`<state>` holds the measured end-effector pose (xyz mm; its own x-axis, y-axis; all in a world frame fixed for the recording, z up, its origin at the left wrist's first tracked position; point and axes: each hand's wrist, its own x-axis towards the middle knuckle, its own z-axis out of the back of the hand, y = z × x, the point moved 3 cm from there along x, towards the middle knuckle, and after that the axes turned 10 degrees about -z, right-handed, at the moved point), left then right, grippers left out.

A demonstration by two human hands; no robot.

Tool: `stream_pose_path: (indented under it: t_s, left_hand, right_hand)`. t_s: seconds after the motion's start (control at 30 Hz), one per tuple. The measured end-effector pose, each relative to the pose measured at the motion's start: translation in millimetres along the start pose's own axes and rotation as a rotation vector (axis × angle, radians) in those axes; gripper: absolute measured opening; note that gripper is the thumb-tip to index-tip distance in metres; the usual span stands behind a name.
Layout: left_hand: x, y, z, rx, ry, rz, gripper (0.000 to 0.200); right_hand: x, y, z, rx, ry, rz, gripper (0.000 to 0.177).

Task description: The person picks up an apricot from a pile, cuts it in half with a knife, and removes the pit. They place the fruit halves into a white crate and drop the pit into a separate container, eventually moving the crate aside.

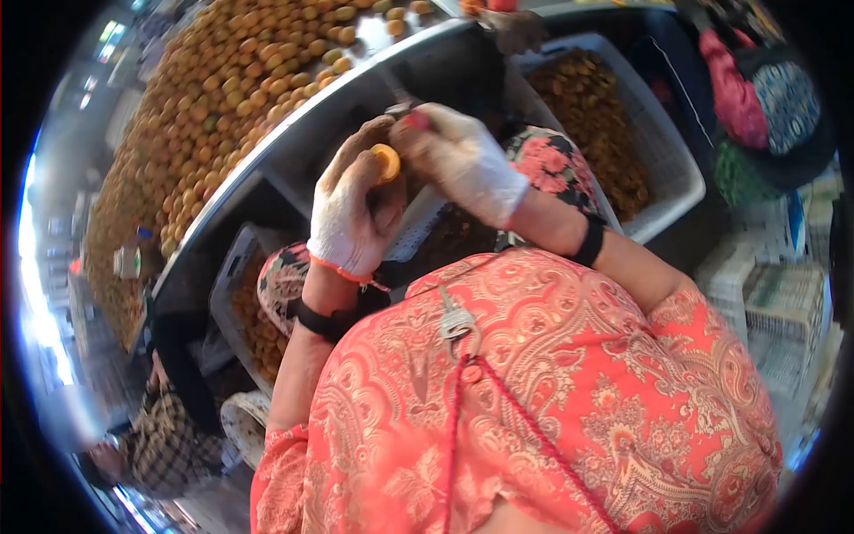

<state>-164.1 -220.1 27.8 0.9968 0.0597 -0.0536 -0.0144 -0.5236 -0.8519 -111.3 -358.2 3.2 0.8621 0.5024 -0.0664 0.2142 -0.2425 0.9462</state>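
My left hand (351, 209), in a white glove stained brown at the fingers, is closed around a small orange fruit (387, 164). A pale orange round face of the fruit, apricot-like, shows between thumb and fingers. Just to its right, my right hand (463, 160), gloved the same way, is closed on a small red-handled tool (416, 120). A thin metal part seems to reach up from it, and I cannot make out its tip clearly. Both hands are raised close together in front of a metal trough (294, 160).
Many whole orange fruits (258, 80) cover the table beyond the metal rim. White crates of cut fruit stand right (680, 169) and left (222, 294) of my knees. A white bucket (245, 423) is lower left. Other people sit at the right (774, 107) and lower left (169, 436).
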Motion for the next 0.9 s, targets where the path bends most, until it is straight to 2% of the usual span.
stream_pose_path:
  t_s: [0.07,0.1,0.13,0.2,0.27,0.3,0.33,0.37,0.4,0.43,0.47,0.53,0.6,0.63,0.67,0.73,0.8,0.87,0.9]
  left_hand:
    - [-7.8,-22.4,23.8,0.363,-0.081,-0.064,0.031]
    - [-13.7,-36.2,38.5,0.521,-0.123,-0.141,0.027]
    - [-25.6,-54.6,63.4,0.653,-0.125,-0.087,0.025]
    - [-45.2,-70.9,127.7,0.942,-0.283,-0.309,0.025]
    - [-90.5,-91.2,215.2,1.213,-0.341,-0.303,0.028]
    - [-117.6,-110.2,245.9,1.48,-0.363,-0.071,0.033]
    - [-145.7,-119.0,270.9,1.717,-0.476,0.014,0.042]
    - [-159.5,-132.6,243.0,1.932,-0.6,0.297,0.054]
    - [-185.4,-132.8,287.2,2.104,-0.637,0.096,0.059]
    - [-191.2,-141.0,274.9,1.796,-0.735,0.149,0.053]
    - [-200.1,-135.3,304.1,1.442,-0.782,-0.076,0.046]
    - [-193.8,-125.7,292.9,1.19,-0.738,-0.094,0.037]
    - [-180.5,-111.8,277.2,1.17,-0.545,0.045,0.029]
    - [-173.2,-103.3,270.0,1.14,-0.489,0.003,0.023]
    - [-166.0,-100.4,255.1,1.302,-0.39,-0.013,0.023]
    - [-157.8,-97.4,222.8,1.195,-0.393,0.114,0.025]
    - [-155.6,-103.6,193.6,1.388,-0.284,0.144,0.024]
    - [-159.5,-109.4,180.6,1.367,-0.268,0.328,0.022]
    - [-162.4,-111.2,172.2,1.344,-0.211,0.401,0.022]
  right_hand:
    - [-5.4,13.2,5.8,0.078,-0.065,-0.026,0.011]
    - [-3.4,15.0,12.0,0.074,-0.098,-0.16,0.014]
    - [-6.5,23.3,16.0,-0.014,-0.169,-0.148,0.015]
    - [-4.1,25.3,33.1,0.026,-0.196,-0.143,0.015]
    - [-7.3,41.4,44.1,-0.174,-0.251,-0.168,0.014]
    - [-5.3,49.8,52.4,-0.321,-0.225,-0.233,0.016]
    - [-4.0,58.9,59.2,-0.326,-0.239,-0.223,0.016]
    - [-2.5,69.7,62.7,-0.583,-0.224,-0.167,0.018]
    - [-2.1,80.6,65.0,-0.841,-0.206,-0.109,0.02]
    - [-3.8,91.0,67.9,-0.942,-0.184,-0.092,0.026]
    - [-4.5,96.5,73.6,-0.948,-0.193,-0.089,0.026]
    - [-3.3,104.2,80.6,-1.14,-0.151,0.064,0.028]
    - [-3.0,109.7,94.7,-1.231,-0.143,0.05,0.026]
    - [-3.6,108.3,105.2,-1.313,-0.107,0.083,0.025]
    - [-2.5,109.8,114.2,-1.396,-0.072,0.117,0.023]
    - [0.2,127.0,132.6,-1.276,0.087,-0.278,0.021]
    - [7.0,156.8,152.8,-1.489,0.103,-0.345,0.026]
    - [20.9,193.2,161.0,-1.516,0.023,-0.472,0.015]
    - [25.1,199.1,183.8,-1.409,-0.064,-0.475,0.015]
